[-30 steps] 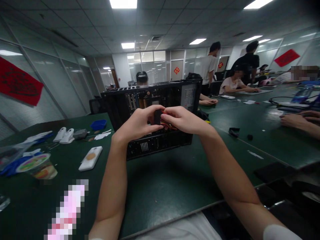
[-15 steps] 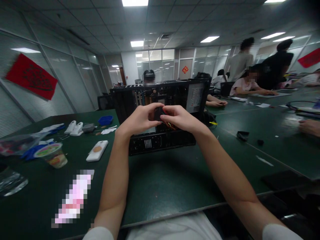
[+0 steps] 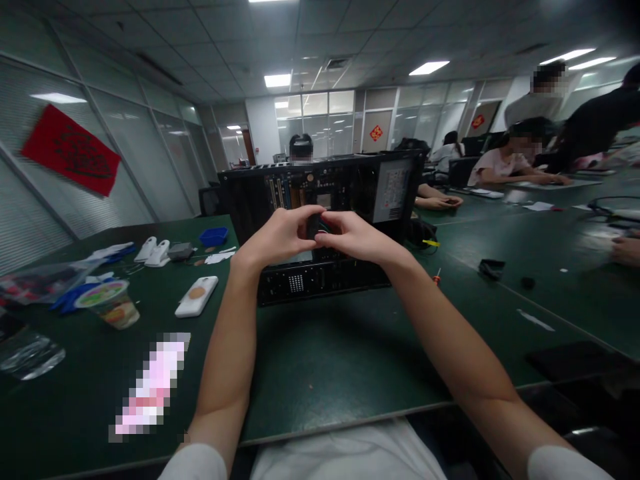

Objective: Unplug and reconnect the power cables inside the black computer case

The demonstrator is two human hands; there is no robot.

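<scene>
A black computer case (image 3: 340, 277) lies on its side on the green table, its open face towards me. Inside it show a motherboard (image 3: 327, 183) and a power supply with a pale label (image 3: 393, 190). In front of this opening, my left hand (image 3: 275, 235) and my right hand (image 3: 360, 237) meet, fingers curved and thumbs nearly touching. Between their fingertips is a small dark part (image 3: 314, 230), pinched from both sides; its kind cannot be made out. Thin wires show by the right fingers. The hands hide the middle of the case.
Left of the case are a blue tray (image 3: 213, 237), a white device (image 3: 197, 297), a food cup (image 3: 111, 304) and a clear bottle (image 3: 33, 353). A screwdriver (image 3: 437, 277) and a black piece (image 3: 492, 269) lie right. Other people sit and stand beyond.
My view has shifted slightly. The red and orange wires under my right hand have mostly gone from sight. Both hands stay together at the dark part.
</scene>
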